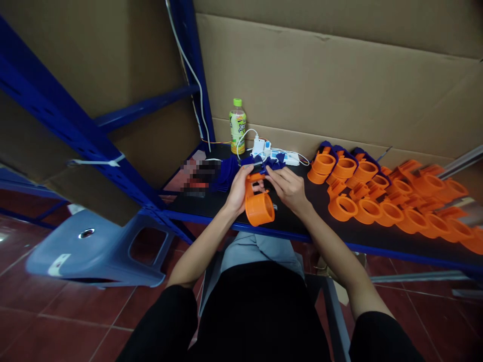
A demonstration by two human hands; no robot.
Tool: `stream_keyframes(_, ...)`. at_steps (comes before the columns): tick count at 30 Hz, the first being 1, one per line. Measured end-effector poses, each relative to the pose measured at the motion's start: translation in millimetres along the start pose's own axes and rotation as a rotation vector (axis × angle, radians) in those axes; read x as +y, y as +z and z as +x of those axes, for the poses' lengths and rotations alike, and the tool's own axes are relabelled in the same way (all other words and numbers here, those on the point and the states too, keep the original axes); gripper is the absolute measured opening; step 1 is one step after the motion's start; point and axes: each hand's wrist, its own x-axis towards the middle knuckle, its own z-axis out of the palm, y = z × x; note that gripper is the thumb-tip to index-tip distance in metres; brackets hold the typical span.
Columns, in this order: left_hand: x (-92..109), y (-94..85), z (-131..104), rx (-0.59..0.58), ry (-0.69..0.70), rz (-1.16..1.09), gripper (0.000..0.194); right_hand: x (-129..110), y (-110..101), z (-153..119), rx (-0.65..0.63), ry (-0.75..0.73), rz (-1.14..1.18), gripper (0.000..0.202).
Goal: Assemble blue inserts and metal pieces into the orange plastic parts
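An orange plastic part with a wide ring (259,208) at its lower end is gripped in my left hand (238,188), just above the shelf's front edge. My right hand (289,187) is closed at the part's upper end, its fingers pinching a dark blue strap (263,170) there. Exactly how the strap sits on the part is hidden by the fingers. Behind my left hand lies a bunch of dark blue straps (225,173). To the right stand rows of similar orange ring parts (368,211); several at the back carry dark blue bands (346,153).
A green-capped drink bottle (237,128) stands at the back, beside a white power strip (285,157) with plugs and cables. Blue shelf posts (75,110) rise at the left, next to a blue-grey plastic stool (86,246). Cardboard (320,75) forms the back wall.
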Motion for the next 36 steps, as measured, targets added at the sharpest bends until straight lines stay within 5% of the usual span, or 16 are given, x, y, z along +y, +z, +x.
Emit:
stream_keyframes(10,0.4,3.2,-4.8,0.044,0.014,0.048,0.041,0.8,3.4,-6.1,-0.003,-0.06,0.065,0.035)
stream_keyframes(15,-4.4,6.2,-8.5,0.028,0.02,0.047,0.045,-2.7,8.3,-5.5,0.124,-0.088,0.151,0.03)
stream_keyframes(22,-3.7,3.4,-9.5,-0.1,-0.072,0.105,0.051,-11.4,3.0,-4.1,0.306,0.155,0.263,0.025)
stream_keyframes(27,8.2,-5.9,-7.7,-0.146,-0.057,0.275,0.051,-2.4,-5.9,3.7,0.291,0.169,0.139,0.025)
stream_keyframes(32,12.4,-8.9,-5.5,-0.146,-0.029,0.311,0.049,-9.6,-9.0,4.5,0.091,0.071,0.275,0.03)
stream_keyframes(36,12.5,-10.4,-3.1,-0.112,-0.039,0.241,0.052,-6.4,-6.3,4.2,0.153,0.326,0.495,0.038)
